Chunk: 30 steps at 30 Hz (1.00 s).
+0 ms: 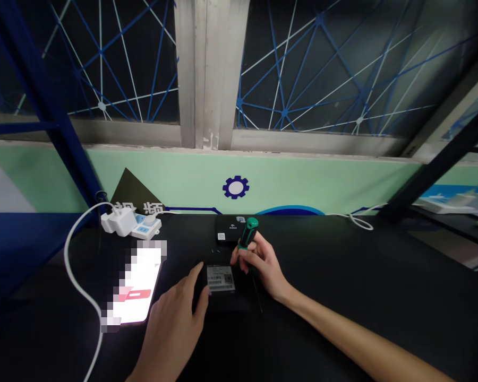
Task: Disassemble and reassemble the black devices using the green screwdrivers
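My right hand (pixel 263 264) is closed around the green and black handle of a screwdriver (pixel 248 233), its green end up. Below these fingers a thin metal rod (pixel 257 294) slants down; I cannot tell whether it belongs to the same screwdriver. On the black table lies a flat black device (pixel 223 302) with a printed white label (pixel 220 278). My left hand (pixel 179 302) grips its left edge, thumb and fingertips against it. Tiny light bits, perhaps screws (pixel 215 251), lie just behind it. Farther back is a black cover (pixel 225 229) with a small QR sticker.
A phone (pixel 137 289) with a bright, partly blurred screen is left of my left hand. Behind it stand a white power strip (pixel 146 227) and plug adapter (pixel 121 222), with a white cable (pixel 69 260) looping forward. Dark shelf posts (pixel 426 183) rise at both sides.
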Each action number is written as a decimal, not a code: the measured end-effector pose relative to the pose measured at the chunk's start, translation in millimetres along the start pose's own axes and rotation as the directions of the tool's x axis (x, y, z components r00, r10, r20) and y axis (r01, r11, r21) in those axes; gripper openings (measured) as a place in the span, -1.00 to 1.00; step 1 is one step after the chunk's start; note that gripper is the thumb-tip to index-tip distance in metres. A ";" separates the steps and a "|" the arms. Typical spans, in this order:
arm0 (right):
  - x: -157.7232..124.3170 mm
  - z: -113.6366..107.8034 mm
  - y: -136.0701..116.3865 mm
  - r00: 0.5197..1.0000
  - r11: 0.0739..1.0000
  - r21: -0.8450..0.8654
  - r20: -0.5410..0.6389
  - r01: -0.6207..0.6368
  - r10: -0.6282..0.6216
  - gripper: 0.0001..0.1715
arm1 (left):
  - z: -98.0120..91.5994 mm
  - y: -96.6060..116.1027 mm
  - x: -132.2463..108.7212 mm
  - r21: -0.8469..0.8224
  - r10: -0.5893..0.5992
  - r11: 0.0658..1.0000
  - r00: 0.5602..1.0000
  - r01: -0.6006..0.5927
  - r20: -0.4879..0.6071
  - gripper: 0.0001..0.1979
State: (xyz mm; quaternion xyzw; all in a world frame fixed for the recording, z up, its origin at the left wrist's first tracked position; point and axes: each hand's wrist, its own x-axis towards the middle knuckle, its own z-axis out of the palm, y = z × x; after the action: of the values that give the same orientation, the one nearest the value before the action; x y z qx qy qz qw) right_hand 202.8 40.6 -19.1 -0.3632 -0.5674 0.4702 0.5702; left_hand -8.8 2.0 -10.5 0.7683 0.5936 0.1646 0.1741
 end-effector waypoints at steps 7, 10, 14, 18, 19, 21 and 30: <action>0.6 -0.3 -3.3 1.000 0.999 -0.035 0.012 0.000 0.001 -0.74 | -0.6 0.3 0.1 -0.005 -0.006 1.000 1.000 0.006 0.004 -0.51; -0.2 0.9 -2.3 1.000 0.999 -0.031 0.012 0.005 -0.005 -0.73 | -0.6 -0.1 0.5 -0.009 -0.003 1.000 1.000 0.003 0.009 -0.50; -1.6 3.2 -1.0 1.000 1.000 0.024 -0.004 0.014 -0.014 -0.70 | -0.1 -1.0 0.9 -0.011 0.002 1.000 1.000 -0.001 0.012 -0.49; -0.7 3.2 -1.7 1.000 1.000 0.021 0.012 0.009 -0.009 -0.71 | 0.9 -0.6 0.4 0.000 0.009 1.000 1.000 -0.009 -0.007 -0.50; -0.3 2.6 -2.0 1.000 1.000 0.016 0.012 0.005 -0.005 -0.72 | 1.0 -0.3 0.0 0.002 0.010 1.000 1.000 -0.010 -0.009 -0.50; 0.4 1.0 -2.5 1.000 1.000 0.000 0.014 0.002 -0.002 -0.76 | 1.1 0.2 -0.5 0.001 0.012 1.000 1.000 -0.012 -0.011 -0.50; 0.0 1.9 -2.2 1.000 1.000 -0.001 0.016 0.019 -0.019 -0.76 | -0.3 0.5 0.0 0.001 0.002 1.000 1.000 -0.002 0.014 -0.52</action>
State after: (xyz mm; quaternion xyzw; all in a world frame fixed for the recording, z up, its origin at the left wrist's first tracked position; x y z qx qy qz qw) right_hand 201.2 39.7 -16.9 -0.3543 -0.5756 0.4674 0.5698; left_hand -8.5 1.9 -10.0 0.7700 0.5917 0.1592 0.1776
